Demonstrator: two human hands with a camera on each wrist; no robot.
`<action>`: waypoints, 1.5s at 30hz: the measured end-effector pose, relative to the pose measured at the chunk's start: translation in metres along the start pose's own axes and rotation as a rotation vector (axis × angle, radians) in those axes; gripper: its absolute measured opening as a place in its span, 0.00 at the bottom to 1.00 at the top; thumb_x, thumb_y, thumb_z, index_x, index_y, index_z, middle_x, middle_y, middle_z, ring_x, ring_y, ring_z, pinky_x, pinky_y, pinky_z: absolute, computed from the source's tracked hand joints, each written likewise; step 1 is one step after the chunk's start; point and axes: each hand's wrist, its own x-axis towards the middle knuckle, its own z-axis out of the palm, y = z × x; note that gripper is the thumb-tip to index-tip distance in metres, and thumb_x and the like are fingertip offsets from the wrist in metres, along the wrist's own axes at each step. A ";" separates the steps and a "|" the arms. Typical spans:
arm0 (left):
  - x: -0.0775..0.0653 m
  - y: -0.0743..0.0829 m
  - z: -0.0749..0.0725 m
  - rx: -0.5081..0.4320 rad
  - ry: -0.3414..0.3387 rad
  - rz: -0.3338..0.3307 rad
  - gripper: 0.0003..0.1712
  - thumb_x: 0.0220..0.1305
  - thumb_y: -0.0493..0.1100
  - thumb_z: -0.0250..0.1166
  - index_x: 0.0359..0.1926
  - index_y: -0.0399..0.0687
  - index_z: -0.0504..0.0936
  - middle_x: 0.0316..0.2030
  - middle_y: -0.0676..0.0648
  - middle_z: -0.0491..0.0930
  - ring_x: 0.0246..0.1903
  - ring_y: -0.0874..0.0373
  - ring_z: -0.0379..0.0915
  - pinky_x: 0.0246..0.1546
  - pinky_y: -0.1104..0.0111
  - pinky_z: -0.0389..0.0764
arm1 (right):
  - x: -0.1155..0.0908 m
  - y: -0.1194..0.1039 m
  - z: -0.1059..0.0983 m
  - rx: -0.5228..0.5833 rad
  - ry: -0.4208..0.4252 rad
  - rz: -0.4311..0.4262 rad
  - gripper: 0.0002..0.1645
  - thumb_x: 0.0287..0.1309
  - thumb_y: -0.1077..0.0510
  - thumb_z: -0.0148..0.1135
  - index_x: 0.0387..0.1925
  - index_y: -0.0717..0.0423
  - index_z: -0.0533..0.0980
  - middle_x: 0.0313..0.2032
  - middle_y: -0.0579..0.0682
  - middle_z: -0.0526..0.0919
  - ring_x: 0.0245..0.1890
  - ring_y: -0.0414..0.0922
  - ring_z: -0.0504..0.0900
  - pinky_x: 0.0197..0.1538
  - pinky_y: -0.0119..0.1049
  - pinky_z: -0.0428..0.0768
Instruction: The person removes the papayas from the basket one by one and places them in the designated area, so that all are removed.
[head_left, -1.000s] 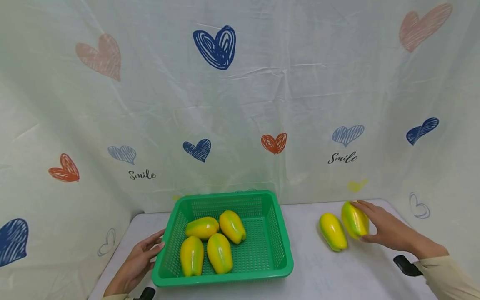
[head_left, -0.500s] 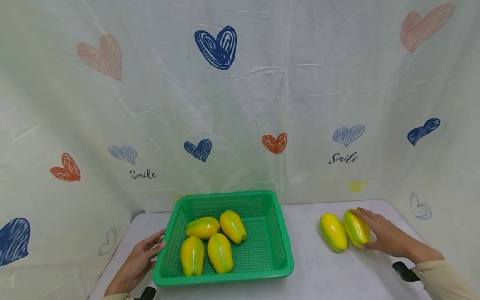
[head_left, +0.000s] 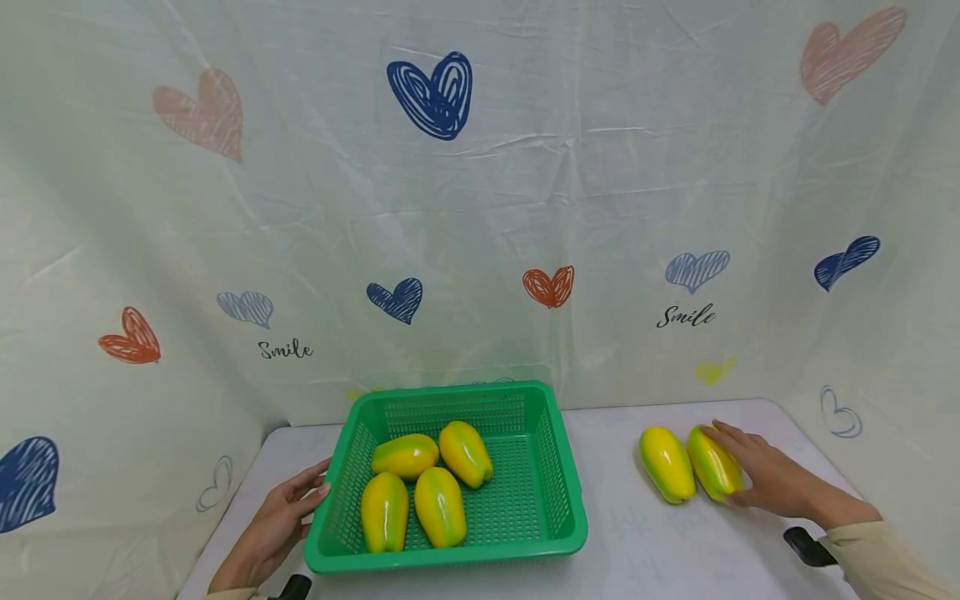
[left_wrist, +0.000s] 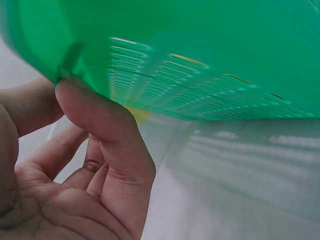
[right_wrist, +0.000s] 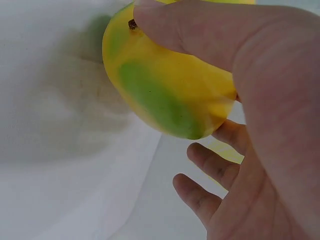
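Note:
In the head view, my left hand (head_left: pixel 273 525) holds the left edge of a green plastic basket (head_left: pixel 517 548). The left wrist view has the thumb (left_wrist: pixel 100 117) up against the underside of the basket's rim. Several glossy yellow-green papayas lie inside, bunched toward the left half. My right hand (head_left: pixel 772 475) grips another papaya (head_left: pixel 712 467) at the right of the table, fingers over its far end and thumb at its near end. Close up, that fruit (right_wrist: pixel 155 95) has a green patch and a brown stem stub. A second papaya (head_left: pixel 666 467) lies right beside it on the left.
A white cloth covers the table (head_left: pixel 622 542). Behind it hangs a pale curtain (head_left: pixel 480 208) printed with hearts and "Smile", which also runs along both sides.
My right hand has lowered its papaya toward me, down beside the other papaya on the table. The left hand and the basket have stayed where they were.

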 end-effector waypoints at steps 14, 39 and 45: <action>0.000 -0.001 0.001 -0.006 0.016 -0.003 0.35 0.84 0.39 0.54 0.82 0.33 0.53 0.57 0.43 0.76 0.43 0.58 0.84 0.44 0.62 0.90 | 0.000 0.001 0.001 -0.004 -0.035 0.009 0.61 0.41 0.61 0.87 0.74 0.67 0.63 0.73 0.75 0.60 0.66 0.76 0.66 0.62 0.76 0.71; -0.001 0.000 0.001 -0.002 0.004 0.009 0.34 0.85 0.39 0.52 0.83 0.34 0.53 0.57 0.43 0.77 0.44 0.59 0.83 0.45 0.63 0.90 | 0.000 -0.010 -0.010 -0.019 -0.018 0.008 0.63 0.42 0.57 0.88 0.76 0.59 0.60 0.72 0.74 0.61 0.66 0.75 0.67 0.61 0.77 0.73; 0.000 -0.001 0.001 -0.004 0.014 0.003 0.34 0.84 0.39 0.53 0.82 0.34 0.53 0.58 0.43 0.77 0.43 0.58 0.83 0.45 0.63 0.90 | 0.000 -0.021 -0.014 -0.026 0.006 -0.026 0.64 0.42 0.55 0.88 0.77 0.58 0.61 0.72 0.73 0.62 0.66 0.75 0.67 0.61 0.77 0.73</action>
